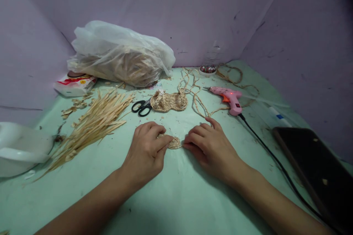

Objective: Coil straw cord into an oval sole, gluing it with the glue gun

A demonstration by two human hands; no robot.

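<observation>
A small coiled piece of braided straw [174, 143] lies on the pale green table. My left hand [150, 145] is closed on its left part, thumb and index finger pressed over it. At its right end, my right hand [205, 141] has thumb and fingertips pinched together; what they hold, if anything, is too small to tell. Just beyond my hands is a larger woven straw piece [170, 102] with raised parts, one bearing small white beads. Black-handled scissors [142, 108] lie against its left side. Thin braided cord [197, 99] trails to its right.
A pink glue gun [228, 97] with a black cable lies right, near a dark phone [314, 169]. Dry straw strips [96, 121] and a white jug [22, 148] are left. At the back are a plastic bag [121, 55], a tissue pack [74, 85] and a bead container [207, 70].
</observation>
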